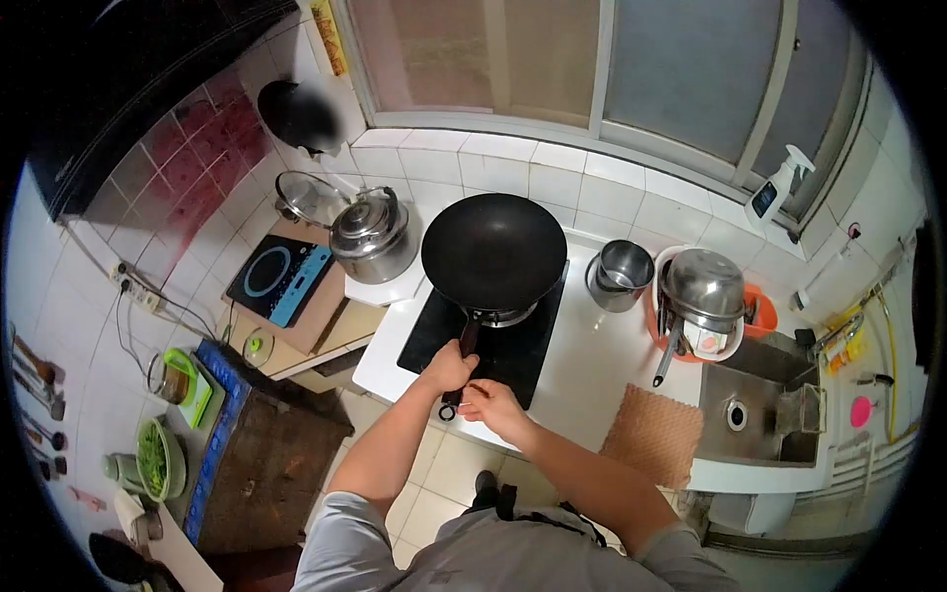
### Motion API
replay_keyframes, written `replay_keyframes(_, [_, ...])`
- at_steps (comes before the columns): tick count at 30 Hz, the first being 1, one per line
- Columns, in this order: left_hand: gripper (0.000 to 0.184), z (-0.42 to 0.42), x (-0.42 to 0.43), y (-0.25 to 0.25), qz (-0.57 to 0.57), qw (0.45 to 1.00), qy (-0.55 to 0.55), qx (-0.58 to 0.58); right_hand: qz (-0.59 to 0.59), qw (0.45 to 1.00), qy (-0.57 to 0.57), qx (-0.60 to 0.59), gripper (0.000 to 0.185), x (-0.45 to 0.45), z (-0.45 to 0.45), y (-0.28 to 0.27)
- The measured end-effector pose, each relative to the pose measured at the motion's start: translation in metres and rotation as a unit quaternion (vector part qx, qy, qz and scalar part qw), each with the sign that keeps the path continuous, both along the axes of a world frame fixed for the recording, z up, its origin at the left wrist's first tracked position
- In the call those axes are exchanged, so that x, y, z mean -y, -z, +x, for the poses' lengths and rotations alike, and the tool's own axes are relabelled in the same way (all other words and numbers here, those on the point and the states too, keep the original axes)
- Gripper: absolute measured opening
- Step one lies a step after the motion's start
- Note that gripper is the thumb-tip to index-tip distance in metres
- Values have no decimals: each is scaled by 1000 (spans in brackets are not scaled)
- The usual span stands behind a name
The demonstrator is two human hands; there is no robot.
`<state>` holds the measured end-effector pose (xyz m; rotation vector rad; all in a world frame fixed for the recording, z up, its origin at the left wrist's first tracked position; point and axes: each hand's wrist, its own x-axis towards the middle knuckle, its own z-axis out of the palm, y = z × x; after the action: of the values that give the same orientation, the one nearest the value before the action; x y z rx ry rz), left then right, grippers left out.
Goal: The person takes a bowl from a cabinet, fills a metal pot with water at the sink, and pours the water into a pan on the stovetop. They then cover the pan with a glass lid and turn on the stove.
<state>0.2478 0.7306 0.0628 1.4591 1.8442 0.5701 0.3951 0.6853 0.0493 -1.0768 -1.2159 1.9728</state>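
A black wok sits over the burner of a black glass gas stove. Its dark handle points toward me, and my left hand is wrapped round it. My right hand is beside the handle's lower end, over the stove's front edge. The fingers of that hand are curled together; what they hold, if anything, is too small to make out. A hanging ring shows at the handle's end, just left of my right fingers.
Left of the stove stand a lidded steel pot and an induction cooker. To the right are steel pots, a steel pan on a basin, a textured brown mat and a sink. Greens fill a bowl at far left.
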Motion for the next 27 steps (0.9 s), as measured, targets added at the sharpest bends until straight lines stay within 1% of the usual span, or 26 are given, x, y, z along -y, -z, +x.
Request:
replay_keyframes(1, [48, -7, 0, 2, 21, 1000, 17, -14, -10, 1000, -2, -8, 31, -1, -10, 0])
replay_keyframes(2, [48, -14, 0, 2, 11, 1000, 21, -7, -20, 1000, -1, -16, 30, -3, -18, 0])
replay_keyframes(3, [48, -15, 3, -13, 1, 1000, 27, 1, -9, 999, 19, -25, 27, -2, -24, 2])
replay_keyframes(4, [49, -16, 4, -19, -11, 999, 36, 10, 15, 1000, 22, 5, 24, 0, -30, 2])
replay_keyframes(5, [48, -22, -1, -9, -12, 999, 43, -21, 8, 999, 31, 6, 24, 0, -35, 3])
replay_keyframes(8, [47, -27, -1, -14, -17, 998, 58, -5, -1, 999, 33, 3, 24, -3, -41, 9])
replay_keyframes(10, [45, -26, -1, -14, -11, 999, 49, -4, -5, 1000, 18, 20, 24, -8, -37, 1])
replay_keyframes(11, [50, -30, -3, -5, -22, 998, 52, 10, 2, 1000, -3, 25, 25, -12, -32, 3])
replay_keyframes(12, [59, -31, -6, -2, -47, 997, 36, 45, 2, 1000, 1, 28, 25, -16, -25, 6])
replay_keyframes(14, [66, -37, -11, 11, 24, 1000, -15, 2, -2, 1000, 6, 31, 26, -20, -8, 15])
replay_keyframes(15, [69, -34, -15, 5, 75, 997, -15, 17, -24, 998, 17, 54, 28, -21, 6, 2])
replay_keyframes(16, [60, -15, -10, -27, 147, 987, -19, -68, 32, 997, 18, 62, 28, -23, 20, 21])
replay_keyframes(17, [53, 2, -12, -47, 167, 986, 7, -19, 88, 993, 18, 72, 28, -24, 35, 51])
replay_keyframes(18, [47, 19, -14, -59, 184, 982, 32, 31, 6, 997, 47, 56, 29, -21, 52, 45])
replay_keyframes(19, [35, 40, -20, -64, 172, 978, 74, 91, -75, 993, 85, 39, 30, -18, 69, 37])
replay_keyframes(20, [33, 64, -25, -68, 138, 978, 104, 117, -92, 989, 106, 48, 31, -17, 87, 40])
replay_keyframes(22, [34, 104, -55, -23, 124, 955, 166, 210, -126, 979, 148, 65, 32, -12, 129, 49])
replay_keyframes(24, [38, 146, -88, 5, 57, 954, 143, 259, -105, 975, 178, 79, 33, -3, 175, 69])
replay_keyframes(26, [43, 187, -124, 17, -19, 952, 71, 298, -119, 961, 237, 78, 31, 6, 217, 78])
replay_keyframes(27, [44, 207, -144, 27, 8, 955, 34, 293, -132, 958, 247, 65, 30, 11, 239, 88])
